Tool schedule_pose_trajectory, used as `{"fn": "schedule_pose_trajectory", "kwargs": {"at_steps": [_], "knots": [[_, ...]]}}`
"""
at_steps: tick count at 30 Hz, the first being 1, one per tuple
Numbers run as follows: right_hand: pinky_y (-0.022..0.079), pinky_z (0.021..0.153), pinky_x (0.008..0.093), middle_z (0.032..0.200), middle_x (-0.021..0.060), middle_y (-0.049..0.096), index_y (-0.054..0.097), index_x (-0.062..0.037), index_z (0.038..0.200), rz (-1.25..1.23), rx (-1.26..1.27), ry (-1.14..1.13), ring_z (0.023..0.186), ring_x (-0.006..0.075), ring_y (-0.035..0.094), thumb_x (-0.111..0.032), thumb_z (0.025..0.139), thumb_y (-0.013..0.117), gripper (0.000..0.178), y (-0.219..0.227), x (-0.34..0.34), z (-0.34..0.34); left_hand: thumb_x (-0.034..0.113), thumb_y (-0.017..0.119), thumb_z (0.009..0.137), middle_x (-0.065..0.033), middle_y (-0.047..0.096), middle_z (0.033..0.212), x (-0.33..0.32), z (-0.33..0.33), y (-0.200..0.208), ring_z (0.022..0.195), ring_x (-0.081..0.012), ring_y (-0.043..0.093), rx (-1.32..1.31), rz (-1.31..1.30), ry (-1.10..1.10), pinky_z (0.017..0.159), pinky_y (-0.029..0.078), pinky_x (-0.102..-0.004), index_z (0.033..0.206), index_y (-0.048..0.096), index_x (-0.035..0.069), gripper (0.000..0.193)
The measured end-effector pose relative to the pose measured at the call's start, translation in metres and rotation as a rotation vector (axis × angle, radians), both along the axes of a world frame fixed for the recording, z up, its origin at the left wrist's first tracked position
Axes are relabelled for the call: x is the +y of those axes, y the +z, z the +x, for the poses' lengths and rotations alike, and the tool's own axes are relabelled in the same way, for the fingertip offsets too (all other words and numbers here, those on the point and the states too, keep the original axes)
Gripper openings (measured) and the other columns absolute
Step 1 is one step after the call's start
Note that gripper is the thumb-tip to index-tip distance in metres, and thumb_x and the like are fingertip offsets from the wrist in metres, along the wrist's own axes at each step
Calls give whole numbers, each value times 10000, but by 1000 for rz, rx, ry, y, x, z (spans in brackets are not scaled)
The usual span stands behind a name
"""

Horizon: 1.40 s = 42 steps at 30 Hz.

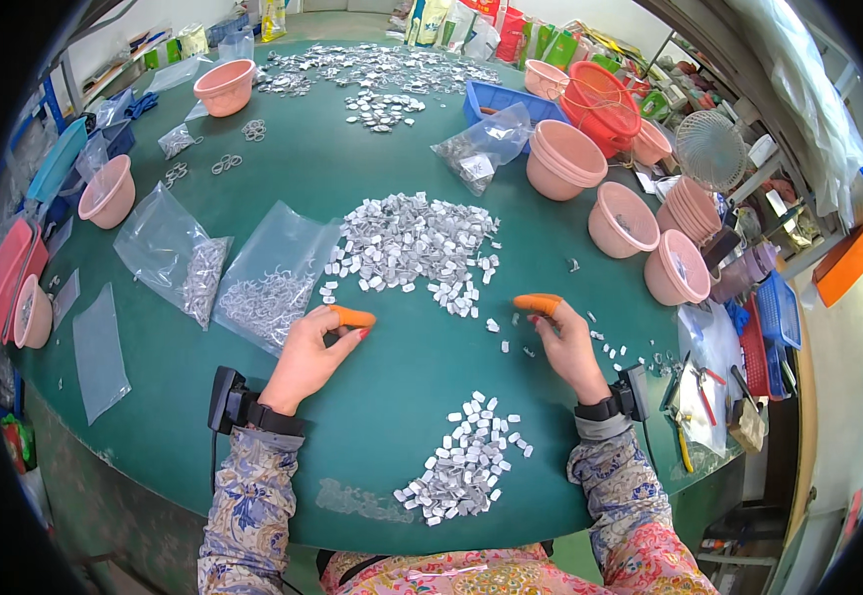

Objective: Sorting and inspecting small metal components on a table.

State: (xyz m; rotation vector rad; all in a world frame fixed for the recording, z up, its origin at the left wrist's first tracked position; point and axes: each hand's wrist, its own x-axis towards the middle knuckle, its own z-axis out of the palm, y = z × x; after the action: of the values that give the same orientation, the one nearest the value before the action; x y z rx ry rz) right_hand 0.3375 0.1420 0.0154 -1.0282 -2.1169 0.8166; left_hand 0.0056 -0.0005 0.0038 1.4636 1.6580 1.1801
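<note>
My left hand (310, 355) hovers over the green table, left of centre. An orange finger cot covers its index finger, and a small gap separates that fingertip from the thumb; I see nothing between them. Across from it, my right hand (567, 347) also wears an orange finger cot, its thumb and index finger apart. A few small loose pieces (492, 325) lie beside its fingertips. Beyond both hands spreads a large heap of small grey-white rectangular pieces (412, 238). Closer to me is a smaller pile of similar pieces (466, 476).
Clear plastic bags of small grey parts (273, 288) lie at left. Pink bowls (624, 220) and a blue crate (511, 102) stand at right. Pliers (685, 446) and other tools rest at the right edge. More grey parts (372, 69) cover the far end.
</note>
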Motion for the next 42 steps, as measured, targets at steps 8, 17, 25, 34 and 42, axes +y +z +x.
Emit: {"fn": "schedule_pose_trajectory", "kwargs": {"at_steps": [8, 17, 25, 34, 42], "knots": [[498, 762, 280, 951, 60, 674, 731, -57, 1122, -62, -23, -206, 816, 142, 626, 16, 927, 598, 247, 6, -13, 27, 102, 727, 870, -53, 627, 847, -1, -3, -11, 735, -139, 565, 29, 76, 21, 671, 442, -286, 1073, 753, 34, 216], [498, 758, 330, 969, 108, 664, 738, -82, 1103, 79, -73, -114, 824, 273, 625, 57, 901, 571, 296, -5, -30, 42, 46, 681, 888, -26, 644, 885, 0, 1, 2, 798, -104, 555, -5, 29, -6, 760, 447, -255, 1093, 739, 3, 218], [476, 889, 363, 1053, 105, 656, 765, -125, 1076, 152, -190, 9, 993, 291, 583, 155, 824, 491, 466, -5, -54, 31, 63, 683, 876, -39, 644, 864, 1, -1, -6, 754, -113, 548, -3, 80, 4, 716, 449, -268, 1089, 751, 34, 226], [482, 878, 353, 1080, 94, 666, 783, -120, 977, 218, -195, 44, 989, 285, 589, 168, 775, 470, 471, -3, -50, 5, 62, 702, 872, -48, 649, 870, 0, 0, -4, 760, -122, 561, -28, 85, 15, 707, 446, -279, 1079, 751, 30, 216], [474, 915, 367, 1177, 121, 628, 710, -107, 1184, 333, -152, -3, 1048, 314, 555, 157, 795, 473, 526, 2, -19, -11, 73, 721, 864, -57, 649, 870, 0, -3, -7, 752, -138, 573, -14, 87, 15, 697, 453, -284, 1078, 755, 42, 218]]}}
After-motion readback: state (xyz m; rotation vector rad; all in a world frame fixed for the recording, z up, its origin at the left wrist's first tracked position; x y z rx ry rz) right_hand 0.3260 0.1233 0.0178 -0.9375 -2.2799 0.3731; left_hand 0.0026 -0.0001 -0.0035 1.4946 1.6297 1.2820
